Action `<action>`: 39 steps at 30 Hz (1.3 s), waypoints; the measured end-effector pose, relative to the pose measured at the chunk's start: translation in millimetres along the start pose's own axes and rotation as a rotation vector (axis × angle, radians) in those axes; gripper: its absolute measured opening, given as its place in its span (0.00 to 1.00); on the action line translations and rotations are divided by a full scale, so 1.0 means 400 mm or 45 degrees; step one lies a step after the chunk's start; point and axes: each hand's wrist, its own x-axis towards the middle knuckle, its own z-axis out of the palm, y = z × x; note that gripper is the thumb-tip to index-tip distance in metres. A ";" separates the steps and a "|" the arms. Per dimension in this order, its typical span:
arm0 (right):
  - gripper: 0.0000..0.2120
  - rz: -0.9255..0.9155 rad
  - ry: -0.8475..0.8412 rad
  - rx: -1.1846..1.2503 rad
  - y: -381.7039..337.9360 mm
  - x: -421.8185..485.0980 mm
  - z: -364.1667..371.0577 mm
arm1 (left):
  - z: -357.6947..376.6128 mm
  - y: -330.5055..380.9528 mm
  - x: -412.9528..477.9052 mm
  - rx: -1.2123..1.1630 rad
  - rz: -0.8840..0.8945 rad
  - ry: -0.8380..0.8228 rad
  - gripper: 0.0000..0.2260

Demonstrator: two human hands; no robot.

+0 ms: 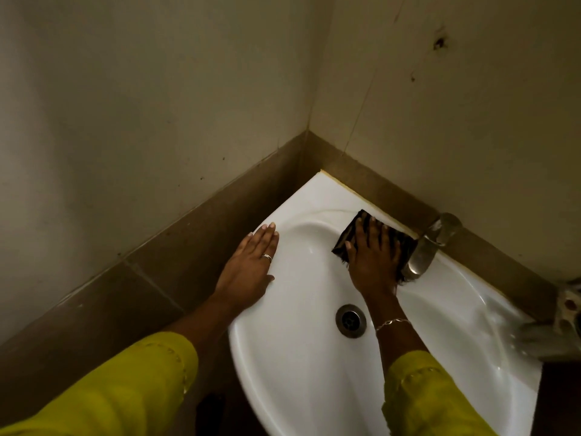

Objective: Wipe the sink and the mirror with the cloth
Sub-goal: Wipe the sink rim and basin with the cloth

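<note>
A white corner sink (301,366) is fixed into the angle of two tiled walls. My right hand (374,256) lies flat on a dark folded cloth (350,236), pressing it against the basin's far inner slope, just left of the metal tap (427,247). My left hand (251,265) rests flat on the sink's left rim, fingers together, holding nothing. The round metal drain (350,320) sits in the basin below my right wrist. No mirror is in view.
Beige walls with a brown tile band (176,247) meet behind the sink. At the right edge a blurred metal fitting (566,306) sticks out over the sink's rim. The floor under the sink is dark.
</note>
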 end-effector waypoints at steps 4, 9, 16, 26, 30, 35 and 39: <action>0.29 0.088 0.058 0.105 -0.011 0.053 0.008 | 0.003 -0.004 0.003 0.022 -0.008 0.051 0.37; 0.32 0.223 0.086 0.148 -0.074 0.097 0.018 | 0.019 -0.013 0.003 -0.013 0.015 0.145 0.35; 0.33 -0.044 0.098 0.118 -0.191 0.193 0.007 | 0.014 -0.004 0.000 -0.058 0.004 0.161 0.32; 0.24 -0.667 -0.106 0.154 -0.325 0.230 -0.017 | 0.034 -0.011 0.006 0.001 -0.012 0.196 0.33; 0.26 -0.662 0.023 0.274 -0.307 0.169 0.004 | 0.036 -0.007 0.009 0.002 -0.011 0.227 0.36; 0.33 -0.453 0.023 0.270 -0.243 0.155 0.006 | 0.039 -0.014 0.005 0.042 -0.008 0.232 0.29; 0.30 -0.224 0.012 0.102 -0.166 0.138 0.000 | 0.037 -0.014 0.006 0.023 0.017 0.255 0.31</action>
